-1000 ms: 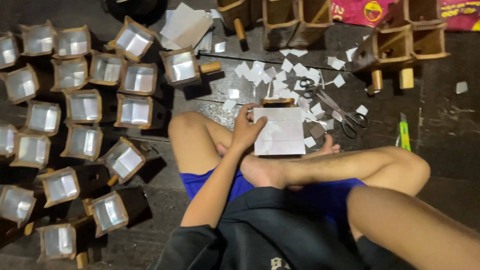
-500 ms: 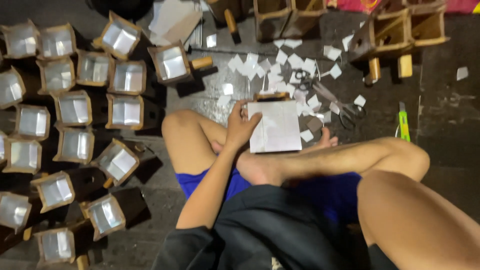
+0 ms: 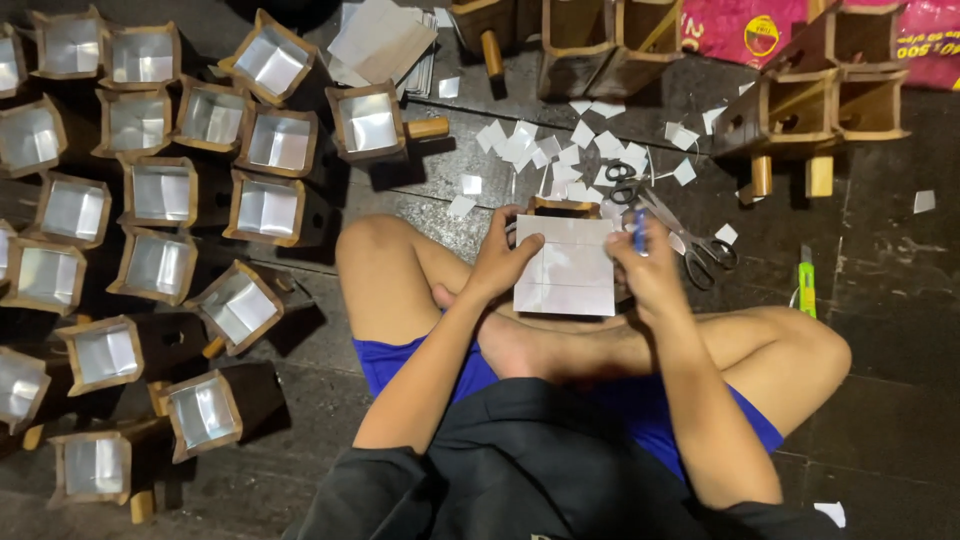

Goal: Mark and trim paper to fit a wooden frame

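Observation:
I sit cross-legged on a dark floor. My left hand [image 3: 502, 262] presses the left edge of a white folded paper sheet [image 3: 567, 268] that lies over a small wooden box [image 3: 563, 208] on my legs. At the sheet's right edge, my right hand [image 3: 648, 265] grips a small blue pen-like thing [image 3: 639, 228]; its tip touches the paper. The box is mostly hidden under the sheet.
Several wooden boxes lined with white paper [image 3: 265, 212] cover the floor on the left. Scissors [image 3: 690, 238] and small white paper squares [image 3: 530, 145] lie ahead. A green cutter [image 3: 806, 285] rests at right. Unlined wooden boxes [image 3: 820, 110] and a stack of sheets [image 3: 385, 40] stand beyond.
My right hand has come into view and now sits at the sheet's right edge with the blue thing. The left hand stays on the sheet's left side.

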